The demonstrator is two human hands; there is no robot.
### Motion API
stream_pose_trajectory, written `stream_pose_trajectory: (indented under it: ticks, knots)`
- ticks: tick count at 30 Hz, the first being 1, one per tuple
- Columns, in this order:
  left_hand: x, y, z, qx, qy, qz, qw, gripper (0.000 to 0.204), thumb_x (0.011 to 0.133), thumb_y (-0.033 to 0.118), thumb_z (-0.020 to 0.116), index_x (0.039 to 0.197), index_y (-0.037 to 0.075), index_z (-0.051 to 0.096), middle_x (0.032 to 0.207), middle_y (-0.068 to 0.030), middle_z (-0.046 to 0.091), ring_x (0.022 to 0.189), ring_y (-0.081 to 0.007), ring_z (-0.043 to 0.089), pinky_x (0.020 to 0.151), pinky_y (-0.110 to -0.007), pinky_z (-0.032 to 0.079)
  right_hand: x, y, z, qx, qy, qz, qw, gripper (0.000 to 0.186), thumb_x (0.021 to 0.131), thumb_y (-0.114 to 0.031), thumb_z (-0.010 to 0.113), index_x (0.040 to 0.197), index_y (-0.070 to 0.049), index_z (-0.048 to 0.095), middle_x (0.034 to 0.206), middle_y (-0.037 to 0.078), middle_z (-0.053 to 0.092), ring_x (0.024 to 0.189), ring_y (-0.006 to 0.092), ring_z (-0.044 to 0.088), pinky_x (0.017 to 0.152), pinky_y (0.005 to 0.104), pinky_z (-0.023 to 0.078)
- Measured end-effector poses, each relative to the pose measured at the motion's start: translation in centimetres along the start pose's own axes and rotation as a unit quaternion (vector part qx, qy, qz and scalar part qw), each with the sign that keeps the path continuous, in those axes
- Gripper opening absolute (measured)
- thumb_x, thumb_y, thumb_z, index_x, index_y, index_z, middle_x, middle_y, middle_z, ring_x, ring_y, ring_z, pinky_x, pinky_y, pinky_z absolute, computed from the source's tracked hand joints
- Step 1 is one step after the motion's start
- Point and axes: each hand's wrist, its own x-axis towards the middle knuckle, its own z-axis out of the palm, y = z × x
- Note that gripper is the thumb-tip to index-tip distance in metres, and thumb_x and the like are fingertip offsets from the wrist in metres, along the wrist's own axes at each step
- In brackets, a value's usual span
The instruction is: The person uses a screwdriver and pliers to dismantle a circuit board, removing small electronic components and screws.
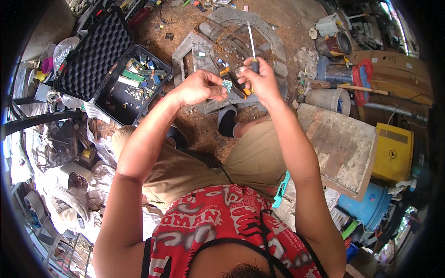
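My left hand (201, 87) is closed, pinching a small green circuit board (227, 85) between thumb and fingers. My right hand (262, 82) is wrapped round a screwdriver (254, 65) with a yellow and black handle, its long shaft pointing away from me. At that hand's fingertips shows a small pale, shiny piece (240, 71) that I cannot make out. The two hands are close together but apart. Beneath them lies a tool with orange and black handles (240, 91), partly hidden, on a worn grey frame (278, 46) with a round rim.
To the left stands an open black case (164, 65) with foam in its lid and many circuit boards inside. A weathered wooden board (340, 143) is at my right, near a yellow box (393, 152), a blue drum (366, 206) and a whitish bucket (328, 99). Clutter lines both sides.
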Motion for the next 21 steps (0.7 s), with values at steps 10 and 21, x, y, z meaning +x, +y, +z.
stream_pose_trajectory:
  ticks: [10, 21]
  knots:
    - [1.3, -1.4, 0.3, 0.003, 0.037, 0.002, 0.999, 0.017, 0.089, 0.012, 0.068, 0.097, -0.003, 0.068, 0.089, -0.0069, 0.07, 0.079, -0.0133, 0.067, 0.077, -0.027, 0.055, 7.2, 0.8, -3.7, -0.065, 0.144, 0.022, 0.987, 0.024, 0.092, -0.009, 0.063, 0.112, 0.003, 0.057, 0.1, 0.011, 0.067, 0.083, 0.0183, 0.07, 0.063, 0.025, 0.054]
    - [1.8, 1.0, 3.2, 0.165, 0.056, 0.069, 0.982, 0.022, 0.086, 0.02, 0.075, 0.096, 0.001, 0.073, 0.084, -0.0048, 0.071, 0.078, -0.0114, 0.064, 0.074, -0.027, 0.052, -3.0, 2.9, -1.7, -0.016, 0.038, -0.089, 0.995, 0.017, 0.084, -0.01, 0.074, 0.092, -0.007, 0.06, 0.076, -0.002, 0.062, 0.06, 0.0041, 0.054, 0.048, 0.0206, 0.042]
